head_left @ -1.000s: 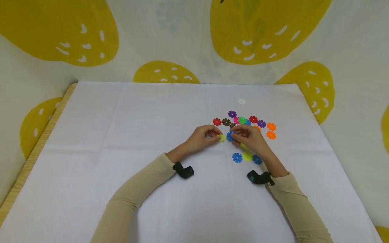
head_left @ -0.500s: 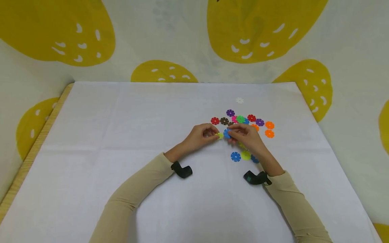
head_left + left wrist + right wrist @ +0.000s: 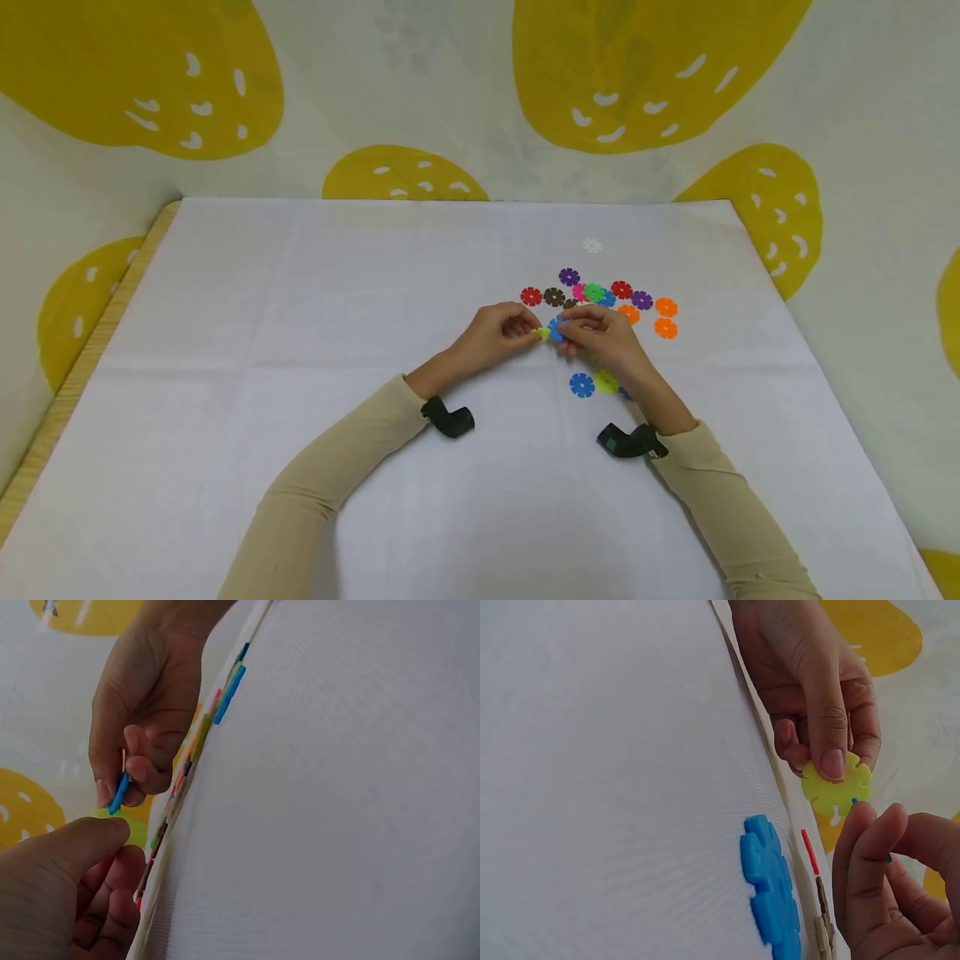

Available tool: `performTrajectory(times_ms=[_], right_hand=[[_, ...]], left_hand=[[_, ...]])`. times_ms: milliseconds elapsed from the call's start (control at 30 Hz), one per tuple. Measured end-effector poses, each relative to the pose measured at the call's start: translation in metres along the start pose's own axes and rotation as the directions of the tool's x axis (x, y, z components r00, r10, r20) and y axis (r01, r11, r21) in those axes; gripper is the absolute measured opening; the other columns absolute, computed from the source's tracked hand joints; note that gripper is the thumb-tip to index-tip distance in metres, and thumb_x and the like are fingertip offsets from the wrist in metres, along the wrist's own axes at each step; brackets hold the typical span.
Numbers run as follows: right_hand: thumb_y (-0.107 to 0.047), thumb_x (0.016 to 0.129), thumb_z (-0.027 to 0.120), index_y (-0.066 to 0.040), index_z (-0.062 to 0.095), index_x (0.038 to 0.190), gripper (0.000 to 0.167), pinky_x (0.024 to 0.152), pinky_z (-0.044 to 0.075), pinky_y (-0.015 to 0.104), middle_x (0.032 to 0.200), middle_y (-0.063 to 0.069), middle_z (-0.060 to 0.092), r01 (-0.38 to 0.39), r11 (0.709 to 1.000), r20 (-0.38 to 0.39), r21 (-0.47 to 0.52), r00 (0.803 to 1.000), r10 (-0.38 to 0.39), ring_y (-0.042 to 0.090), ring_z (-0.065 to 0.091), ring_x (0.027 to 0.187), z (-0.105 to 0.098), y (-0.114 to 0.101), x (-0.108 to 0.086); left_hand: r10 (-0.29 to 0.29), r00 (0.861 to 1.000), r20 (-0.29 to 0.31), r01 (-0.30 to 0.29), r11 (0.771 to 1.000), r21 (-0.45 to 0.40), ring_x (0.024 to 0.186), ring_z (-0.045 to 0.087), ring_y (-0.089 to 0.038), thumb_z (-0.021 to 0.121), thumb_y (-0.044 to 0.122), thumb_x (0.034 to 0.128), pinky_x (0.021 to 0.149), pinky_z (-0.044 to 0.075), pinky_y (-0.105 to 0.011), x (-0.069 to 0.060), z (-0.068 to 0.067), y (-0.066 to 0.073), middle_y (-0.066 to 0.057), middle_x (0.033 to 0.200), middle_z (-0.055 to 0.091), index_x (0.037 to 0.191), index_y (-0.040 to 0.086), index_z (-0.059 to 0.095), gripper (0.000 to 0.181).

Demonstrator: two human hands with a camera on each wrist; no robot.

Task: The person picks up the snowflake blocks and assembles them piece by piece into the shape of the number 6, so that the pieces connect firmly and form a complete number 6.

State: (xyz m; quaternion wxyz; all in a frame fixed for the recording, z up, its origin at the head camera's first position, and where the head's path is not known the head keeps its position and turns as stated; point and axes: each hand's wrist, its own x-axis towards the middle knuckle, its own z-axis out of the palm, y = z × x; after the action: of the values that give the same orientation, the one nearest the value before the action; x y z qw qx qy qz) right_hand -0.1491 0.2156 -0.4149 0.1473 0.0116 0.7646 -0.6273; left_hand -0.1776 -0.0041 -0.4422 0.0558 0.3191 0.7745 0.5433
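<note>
My left hand [image 3: 501, 333] pinches a yellow snowflake disc [image 3: 838, 789] between thumb and fingers. A blue snowflake disc [image 3: 118, 795] is pinched in my right hand [image 3: 603, 337], turned edge-on to the yellow one. The two discs meet at their rims above the table; whether their slots are engaged I cannot tell. In the right wrist view, the right fingers hide most of the blue disc. Below the right hand lie another blue disc [image 3: 582, 385] and a yellow disc [image 3: 606, 382], with one more blue disc partly covered by the wrist.
Behind the hands lie several loose discs, among them a red disc [image 3: 531, 297], a brown disc [image 3: 554, 297], a green disc [image 3: 594, 292] and an orange disc [image 3: 666, 328]. Farther back is a white disc [image 3: 592, 246]. A white cloth [image 3: 300, 283] covers the table.
My right hand has moved slightly left, bringing the blue disc from a small gap up against the yellow disc. The left hand stays nearly in place.
</note>
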Motion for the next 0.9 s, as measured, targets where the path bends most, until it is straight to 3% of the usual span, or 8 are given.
performTrajectory(times_ms=[467,700,900], right_hand=[[-0.012,0.093,0.068,0.011,0.059,0.119,0.036,0.077,0.053,0.018,0.086,-0.004,0.070,-0.049,0.998,-0.048,0.036,0.998,0.051,0.009,0.070,0.071,0.010,-0.004,-0.001],[-0.009,0.093,0.066,0.012,0.058,0.119,0.035,0.077,0.054,0.020,0.085,-0.003,0.070,-0.031,0.998,-0.042,0.058,0.999,0.033,0.010,0.069,0.068,0.013,0.002,0.000],[-0.012,0.094,0.066,0.008,0.059,0.122,0.035,0.078,0.054,0.021,0.087,-0.002,0.069,0.008,0.999,-0.036,0.050,0.999,-0.006,0.011,0.069,0.070,0.011,0.001,-0.002]], left_hand=[[0.124,0.992,-0.034,-0.123,0.992,0.031,0.071,0.063,-0.010,0.075,0.002,0.0840,0.067,0.052,-0.021,-0.002,-0.003,0.000,-0.009,0.084,0.071,0.090,0.000,0.073,0.007],[0.094,0.996,-0.006,-0.093,0.995,0.025,0.071,0.060,-0.011,0.074,0.000,0.0837,0.066,0.051,-0.021,-0.003,0.001,-0.002,-0.010,0.084,0.069,0.091,-0.001,0.070,0.008],[0.045,0.999,0.004,-0.045,0.999,-0.009,0.075,0.060,-0.013,0.073,0.002,0.0853,0.069,0.052,-0.021,-0.002,0.003,-0.003,-0.012,0.091,0.066,0.097,-0.002,0.065,0.015]])
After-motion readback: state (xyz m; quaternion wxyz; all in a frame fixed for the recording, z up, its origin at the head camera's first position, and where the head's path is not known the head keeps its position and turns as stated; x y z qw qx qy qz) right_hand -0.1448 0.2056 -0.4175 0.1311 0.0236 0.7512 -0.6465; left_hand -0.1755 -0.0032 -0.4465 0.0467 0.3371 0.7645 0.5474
